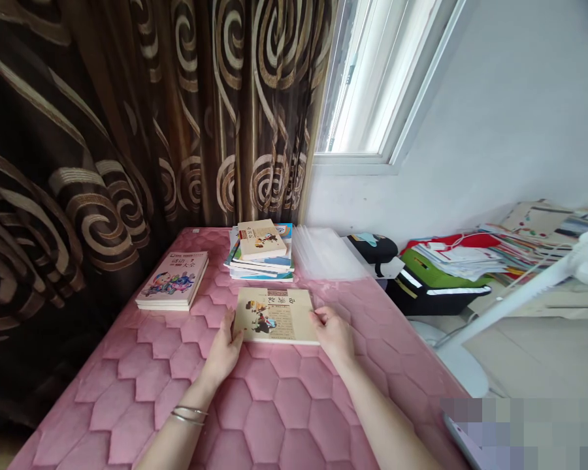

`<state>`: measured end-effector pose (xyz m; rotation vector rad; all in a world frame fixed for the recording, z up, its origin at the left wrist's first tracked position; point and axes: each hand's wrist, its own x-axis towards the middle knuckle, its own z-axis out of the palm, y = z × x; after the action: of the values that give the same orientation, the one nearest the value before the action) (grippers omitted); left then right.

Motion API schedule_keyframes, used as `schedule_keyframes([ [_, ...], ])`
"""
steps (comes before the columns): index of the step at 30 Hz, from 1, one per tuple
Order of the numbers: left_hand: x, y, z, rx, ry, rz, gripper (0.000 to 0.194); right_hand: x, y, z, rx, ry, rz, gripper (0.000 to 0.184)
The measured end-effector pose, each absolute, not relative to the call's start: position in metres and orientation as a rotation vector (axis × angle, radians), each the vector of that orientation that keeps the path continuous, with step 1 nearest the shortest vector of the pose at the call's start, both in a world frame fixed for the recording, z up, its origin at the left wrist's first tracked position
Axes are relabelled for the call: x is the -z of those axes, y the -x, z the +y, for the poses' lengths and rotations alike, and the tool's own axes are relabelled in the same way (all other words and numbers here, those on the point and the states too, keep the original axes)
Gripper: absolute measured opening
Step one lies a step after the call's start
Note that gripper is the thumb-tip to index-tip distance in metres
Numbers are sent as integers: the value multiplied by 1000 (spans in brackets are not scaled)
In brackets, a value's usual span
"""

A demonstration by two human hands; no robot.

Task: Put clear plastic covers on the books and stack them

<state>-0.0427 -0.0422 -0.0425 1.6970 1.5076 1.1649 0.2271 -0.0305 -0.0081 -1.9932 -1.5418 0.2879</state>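
Your two forearms lie nearest, entering from the near edge, the left forearm and the right forearm slanting inward and away over the pink quilted cover. Two thin silvery bangles circle your left wrist. Your left hand is partly closed, grasping the cream book at its left end, with the fingers curled along the edge and the thumb by the near corner. Your right hand grips the opposite end, thumb and fingers drawn together at the right edge, its back turned up. You hold the book level between them, cover upward, near the middle of the quilted surface; whether its underside touches the cover, you cannot tell from this angle. Just beyond it sits a stack of books, topped by a smaller cream volume. To the far right of that stack lie clear plastic sheets. On the left, well apart from your hand, rests a pile of pink-covered books.
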Motion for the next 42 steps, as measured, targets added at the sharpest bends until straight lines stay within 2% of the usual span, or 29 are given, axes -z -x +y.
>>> schedule_keyframes([
  [12, 27, 40, -46, -1114, -1858, 1555, 47, 7, -227, -27, -244, 1997, -1573, 21],
  [17, 24, 34, -51, -1106, -1984, 1650, 35, 4, -228, -29, -262, 2005, -1600, 20],
  [23, 9, 16, -66, -1054, -2265, 1746, 28, -14, -216, -46, 23, 1837, -1880, 16],
  [29, -8, -6, -72, -855, -2414, 1732, 19, -19, -188, -62, -239, 1503, -2117, 9],
  [33, -15, -18, -71, -814, -2456, 1673, 19, -9, -181, -63, -205, 1476, -2129, 7],
  [42, -10, -9, -70, -966, -2460, 1689, 16, -8, -183, -61, -159, 1439, -2165, 8],
])
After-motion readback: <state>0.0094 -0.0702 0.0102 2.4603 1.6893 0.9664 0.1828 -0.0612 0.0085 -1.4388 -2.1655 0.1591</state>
